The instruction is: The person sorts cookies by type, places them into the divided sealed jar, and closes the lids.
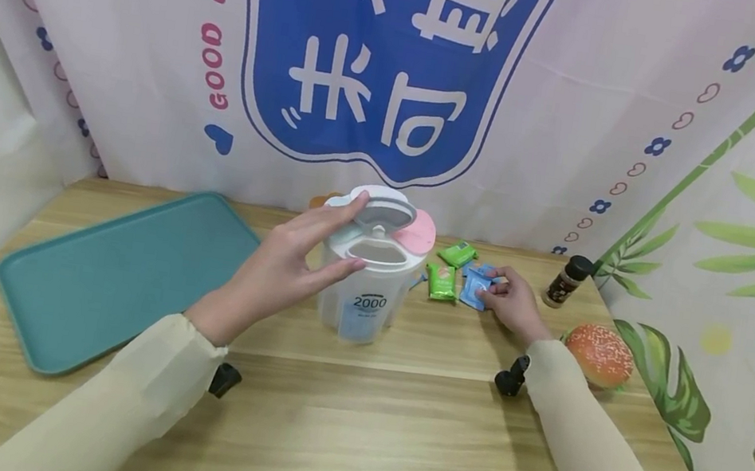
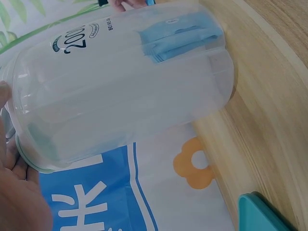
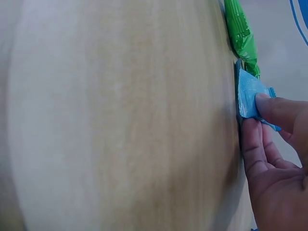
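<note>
A translucent plastic food storage canister (image 1: 368,299) marked 2000 stands upright mid-table, its front lid flap (image 1: 388,213) raised. My left hand (image 1: 282,266) grips the canister's top from the left, a fingertip at the flap and the thumb by the front opening. Inside, low down, lies a blue packet (image 2: 183,36). To the right of the canister, my right hand (image 1: 513,303) pinches another small blue packet (image 1: 475,289) between thumb and fingers; the right wrist view shows this packet (image 3: 251,94) close up. Two green packets (image 1: 442,282) lie beside it, with more blue showing behind.
A teal tray (image 1: 126,273) occupies the table's left side. At the right stand a black-capped seasoning bottle (image 1: 567,281) and a sesame-topped bun (image 1: 598,355). Printed cloth (image 1: 148,115) hangs along the table's back edge, and leaf-patterned cloth borders the right.
</note>
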The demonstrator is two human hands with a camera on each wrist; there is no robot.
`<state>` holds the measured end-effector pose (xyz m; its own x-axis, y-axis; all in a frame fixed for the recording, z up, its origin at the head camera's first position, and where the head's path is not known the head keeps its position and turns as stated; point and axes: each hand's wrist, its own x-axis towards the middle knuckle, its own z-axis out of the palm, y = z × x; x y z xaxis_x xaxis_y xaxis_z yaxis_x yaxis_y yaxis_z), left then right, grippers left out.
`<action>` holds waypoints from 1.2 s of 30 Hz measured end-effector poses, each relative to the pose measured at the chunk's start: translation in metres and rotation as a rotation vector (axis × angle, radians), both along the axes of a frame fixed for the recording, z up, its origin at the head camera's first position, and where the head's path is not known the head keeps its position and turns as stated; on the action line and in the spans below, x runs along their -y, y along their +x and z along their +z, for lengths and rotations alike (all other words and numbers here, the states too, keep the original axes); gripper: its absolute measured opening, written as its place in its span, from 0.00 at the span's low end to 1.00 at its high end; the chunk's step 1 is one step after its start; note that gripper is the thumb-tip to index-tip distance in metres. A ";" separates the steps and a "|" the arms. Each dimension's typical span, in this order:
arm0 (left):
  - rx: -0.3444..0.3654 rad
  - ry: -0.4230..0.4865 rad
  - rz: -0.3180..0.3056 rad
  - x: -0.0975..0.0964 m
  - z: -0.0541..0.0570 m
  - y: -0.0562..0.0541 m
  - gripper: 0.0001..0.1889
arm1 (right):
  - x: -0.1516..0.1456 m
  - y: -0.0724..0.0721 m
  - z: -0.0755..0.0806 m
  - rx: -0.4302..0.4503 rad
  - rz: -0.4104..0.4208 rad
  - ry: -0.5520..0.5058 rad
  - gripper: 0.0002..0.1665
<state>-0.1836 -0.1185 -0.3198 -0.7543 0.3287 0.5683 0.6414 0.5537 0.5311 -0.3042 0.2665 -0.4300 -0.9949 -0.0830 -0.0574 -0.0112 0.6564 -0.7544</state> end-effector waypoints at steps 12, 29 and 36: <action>-0.015 -0.001 -0.004 0.000 0.001 0.000 0.42 | -0.004 0.004 0.013 0.002 -0.028 -0.195 0.28; -0.002 0.004 -0.004 0.001 -0.001 0.000 0.42 | 0.034 0.026 0.078 -0.231 0.018 -0.413 0.23; 0.002 0.005 -0.004 0.000 -0.001 -0.001 0.42 | 0.059 0.047 0.113 -0.380 0.116 -0.614 0.15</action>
<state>-0.1841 -0.1185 -0.3210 -0.7540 0.3287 0.5688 0.6427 0.5481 0.5352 -0.2573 0.2073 -0.3167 -0.9196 -0.0953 0.3811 -0.3895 0.0950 -0.9161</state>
